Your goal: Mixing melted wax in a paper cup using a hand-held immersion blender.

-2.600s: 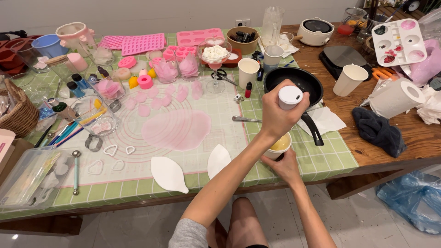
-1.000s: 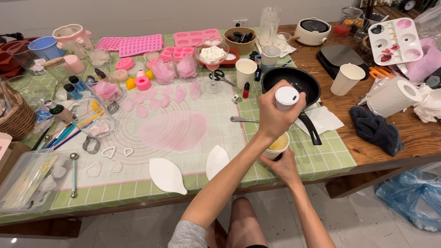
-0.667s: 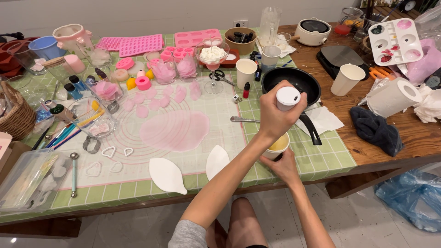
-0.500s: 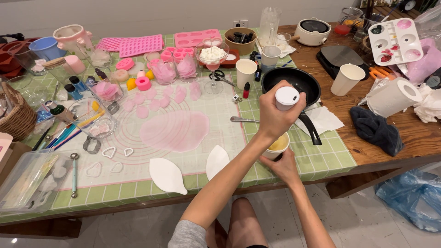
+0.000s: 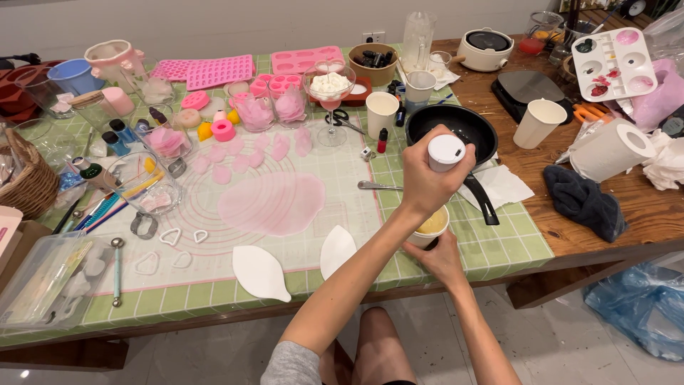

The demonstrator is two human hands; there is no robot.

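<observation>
- Your left hand [image 5: 426, 178] grips a white bottle [image 5: 445, 152] raised above the paper cup [image 5: 432, 227]
- Your right hand [image 5: 440, 258] clasps that cup at the counter [image 5: 499, 246] edge, near the black pan [image 5: 456, 127]

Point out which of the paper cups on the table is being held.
The cup with yellowish filling at the table's near edge, steadied by the right hand. The two other cups stand untouched farther back.

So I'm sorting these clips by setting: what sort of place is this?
Probably a home craft table for candle or soap making: pink moulds, a rolled pink sheet on a mat, and a pan. The left hand holds a white jar above a cup.
</observation>
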